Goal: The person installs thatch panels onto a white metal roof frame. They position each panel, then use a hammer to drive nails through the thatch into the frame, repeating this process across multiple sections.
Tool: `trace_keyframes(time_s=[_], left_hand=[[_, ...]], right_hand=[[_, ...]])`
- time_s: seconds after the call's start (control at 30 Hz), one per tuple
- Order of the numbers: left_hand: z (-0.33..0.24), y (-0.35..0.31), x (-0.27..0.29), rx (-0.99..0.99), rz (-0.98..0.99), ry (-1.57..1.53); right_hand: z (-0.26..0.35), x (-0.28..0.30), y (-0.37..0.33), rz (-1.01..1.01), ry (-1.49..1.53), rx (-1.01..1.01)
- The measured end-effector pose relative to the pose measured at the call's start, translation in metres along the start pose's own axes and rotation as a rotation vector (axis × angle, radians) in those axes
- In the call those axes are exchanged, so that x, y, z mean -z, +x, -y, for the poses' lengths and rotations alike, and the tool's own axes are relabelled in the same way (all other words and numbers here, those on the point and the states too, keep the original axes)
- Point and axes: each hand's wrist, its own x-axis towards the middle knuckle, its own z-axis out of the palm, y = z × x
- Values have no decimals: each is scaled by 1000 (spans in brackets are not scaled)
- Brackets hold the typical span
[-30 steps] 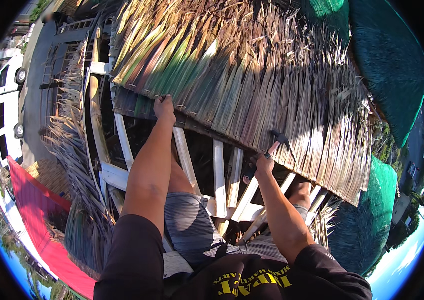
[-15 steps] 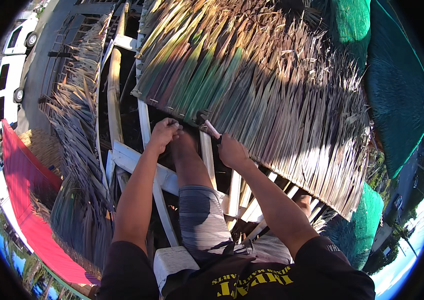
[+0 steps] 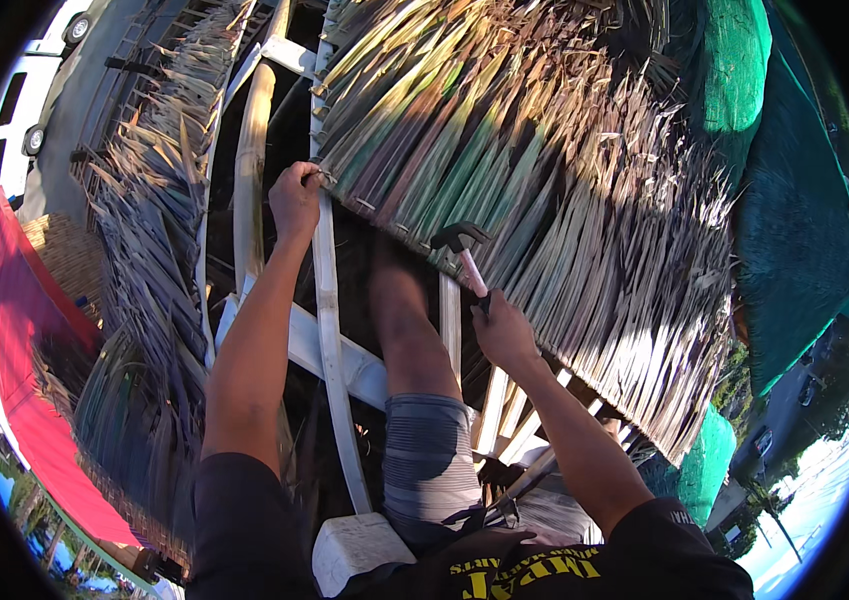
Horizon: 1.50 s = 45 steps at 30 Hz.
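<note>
A panel of dried palm thatch lies over wooden rafters in front of me. At its lower left corner, above a pale batten, my left hand is closed, thumb and fingertips pinched. What is between those fingertips is too small to make out. My right hand grips a claw hammer by its handle. The dark hammer head is raised near the panel's lower edge, to the right of my left hand.
My bent leg reaches between the rafters, with dark gaps around it. A white block-like beam end stands by my thigh. More thatch and a bamboo pole are at left, green netting at right. A paved lane lies far below.
My left hand has moved up and left to the panel's corner. The hammer in my right hand has shifted slightly right, and the whole view has swung a little.
</note>
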Motion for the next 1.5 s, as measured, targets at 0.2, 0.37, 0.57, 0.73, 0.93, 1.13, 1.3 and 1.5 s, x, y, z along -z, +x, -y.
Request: trace_keyframes(time_s=[0.2,0.37,0.57,0.73,0.93,1.13,1.3,1.5], left_hand=[[-11,-49,-1,-24,-22,38],[0,-43,11,137,-17,-110],[11,-33,11,-78,64,-81],[17,-27,4,10,181,-25],[23,-28,2,-125,112,-55],[29,-25,-1,-64,137,-168],[29,-27,-3,-33,149,-200],[28,-27,-1,-34,146,-185]], right_hand=[[40,-16,19,65,-34,121],[56,-23,37,102,-20,112],[57,-21,43,118,-29,102],[58,-21,44,124,-35,107],[59,-20,44,171,-46,91],[62,-13,50,160,-90,92],[75,-1,47,140,-25,145],[125,-9,43,-104,289,321]])
